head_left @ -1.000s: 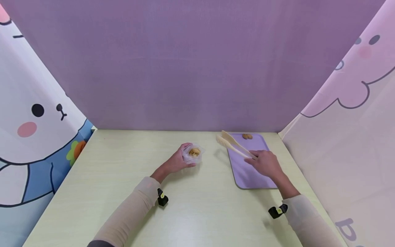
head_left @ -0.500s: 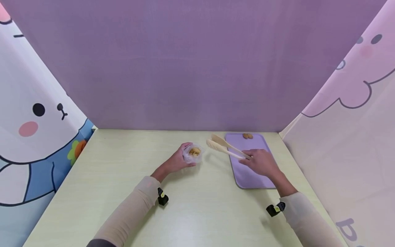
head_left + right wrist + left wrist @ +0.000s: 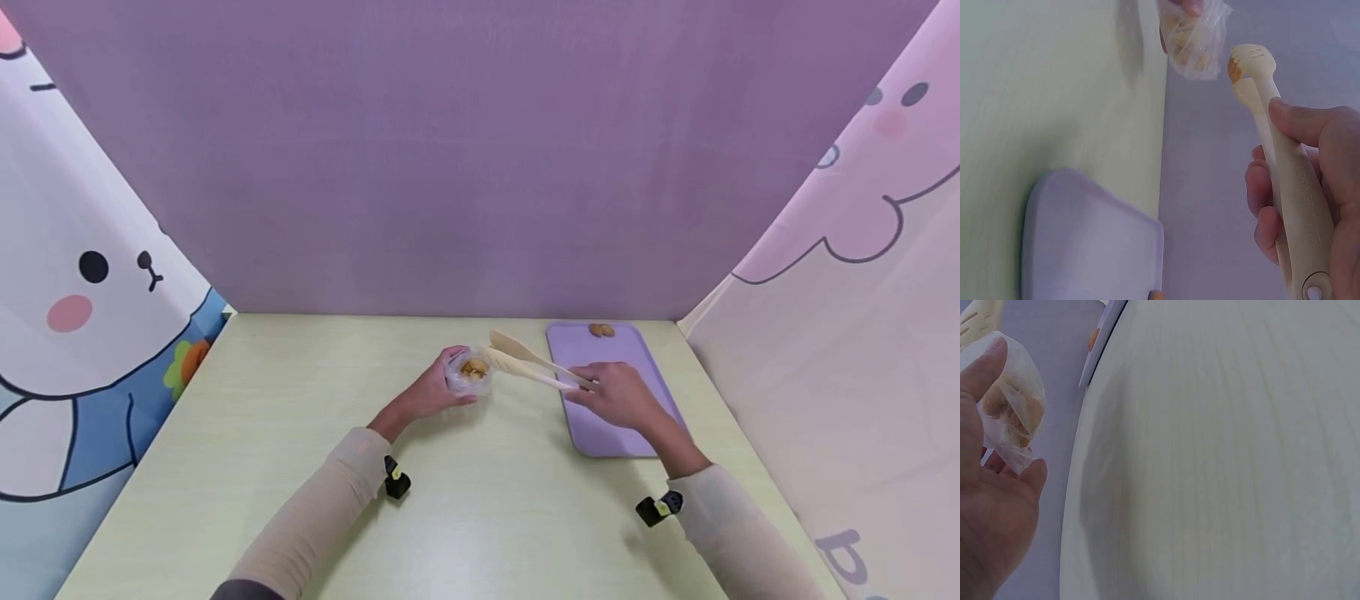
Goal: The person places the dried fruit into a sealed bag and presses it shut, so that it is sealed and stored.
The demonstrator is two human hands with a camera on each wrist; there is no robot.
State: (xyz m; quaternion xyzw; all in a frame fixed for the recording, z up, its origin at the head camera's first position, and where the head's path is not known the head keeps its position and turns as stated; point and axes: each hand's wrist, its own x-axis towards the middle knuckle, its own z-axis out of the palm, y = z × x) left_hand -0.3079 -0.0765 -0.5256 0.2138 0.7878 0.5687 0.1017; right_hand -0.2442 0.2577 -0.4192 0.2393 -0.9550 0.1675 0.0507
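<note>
My left hand (image 3: 429,393) holds a clear plastic bag (image 3: 454,387) with its mouth facing up, above the table. Several rounded tan-brown food pieces (image 3: 474,368) sit inside; their kind is not clear. In my right hand (image 3: 621,396) is a pair of cream tongs (image 3: 1297,187), thumb on one arm and fingers on the other. The right wrist view shows a brown piece (image 3: 1234,70) pinched between the tong tips. Those tips are at the right edge of the bag's mouth in the head view. Two brown pieces (image 3: 602,330) lie at the far end of a purple tray (image 3: 600,435).
The tray stands on the pale wooden table (image 3: 465,517) at the right, under my right hand. A purple cloth wall (image 3: 480,167) rises behind the table. Printed cartoon cloths (image 3: 97,333) stand along both sides.
My right hand has moved left with the tongs, from over the tray to the bag. The left hand and the bag have hardly moved.
</note>
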